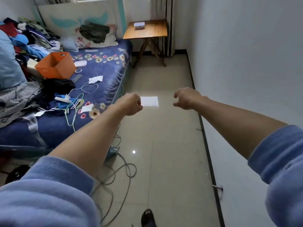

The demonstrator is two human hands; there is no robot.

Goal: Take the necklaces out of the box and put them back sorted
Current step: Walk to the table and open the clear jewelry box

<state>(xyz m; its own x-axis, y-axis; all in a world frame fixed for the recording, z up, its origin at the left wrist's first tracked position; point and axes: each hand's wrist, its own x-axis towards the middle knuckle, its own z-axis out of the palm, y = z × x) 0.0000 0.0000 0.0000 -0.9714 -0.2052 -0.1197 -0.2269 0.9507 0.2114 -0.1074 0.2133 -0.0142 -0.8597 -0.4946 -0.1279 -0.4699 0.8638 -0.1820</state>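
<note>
A small clear box [139,25] with a white lid stands on a wooden folding table [157,31] at the far end of the room; dark contents show through its wall, too small to tell apart. Both my arms stretch forward over the tiled floor, far short of the table. My left hand [130,104] is curled into a fist and holds nothing. My right hand [186,98] hangs with loosely curled fingers, also holding nothing. No necklace can be made out.
A bed [101,69] with a blue flowered cover fills the left, strewn with clothes, an orange box [56,65], cables and papers. Cables [121,169] trail on the floor by the bed. A white wall [246,63] runs along the right. A dark shoe [148,217] shows below.
</note>
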